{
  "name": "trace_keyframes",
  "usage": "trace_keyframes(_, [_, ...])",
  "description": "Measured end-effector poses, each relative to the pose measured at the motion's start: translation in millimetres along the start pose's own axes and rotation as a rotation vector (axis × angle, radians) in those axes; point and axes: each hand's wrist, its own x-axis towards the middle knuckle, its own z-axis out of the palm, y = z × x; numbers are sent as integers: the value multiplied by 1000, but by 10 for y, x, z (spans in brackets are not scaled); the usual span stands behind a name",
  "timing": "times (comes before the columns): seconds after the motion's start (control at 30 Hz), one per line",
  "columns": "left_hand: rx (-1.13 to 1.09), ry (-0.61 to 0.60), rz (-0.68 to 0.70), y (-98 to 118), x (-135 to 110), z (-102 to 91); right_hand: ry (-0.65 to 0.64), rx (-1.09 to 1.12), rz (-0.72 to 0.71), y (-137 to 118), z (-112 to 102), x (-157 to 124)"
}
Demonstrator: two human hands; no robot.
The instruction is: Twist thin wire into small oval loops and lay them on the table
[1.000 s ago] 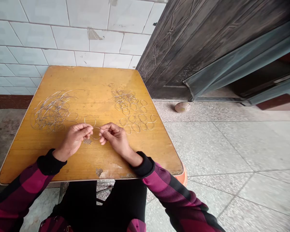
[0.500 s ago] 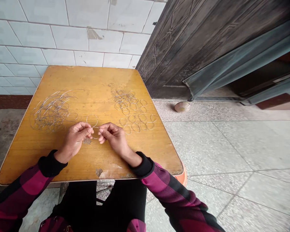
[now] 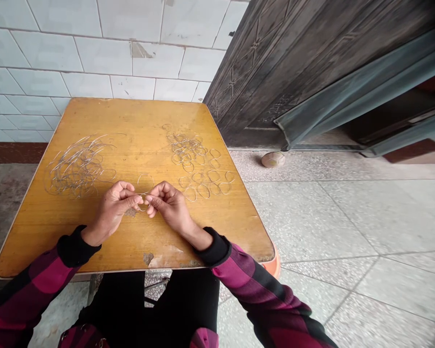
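Pinching wire ring between left hand and right hand (both grips closed on it), loop pointing toward far edge of table.

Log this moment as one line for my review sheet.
left hand: pinches wire loop | right hand: pinches same loop | table: wire tangle, rings

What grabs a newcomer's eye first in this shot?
The scuffed yellow wooden table fills the centre, and at its middle the left hand and right hand pinch a thin silver wire loop. To their left lies a tangled heap of silver wire rings, and to their right, separate silver wire rings spread out in loose rows. At upper right, a dark carved door stands out against the white wall tiles.
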Motion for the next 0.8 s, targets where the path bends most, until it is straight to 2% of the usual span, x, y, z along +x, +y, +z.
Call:
trace_keyframes(0.13, [12, 2, -6, 17, 2, 3, -21, -11, 4, -17, -10, 4])
trace_keyframes(0.4, [-12, 27, -44, 63, 22, -12, 15, 58, 50, -27, -50, 8])
trace_keyframes(0.6, [13, -11, -110, 51, 18, -40, -7, -14, 63, 10, -51, -1])
trace_keyframes(0.8, [20, 14, -108, 32, 18, -40, 3, -59, 52, 47, -58, -9])
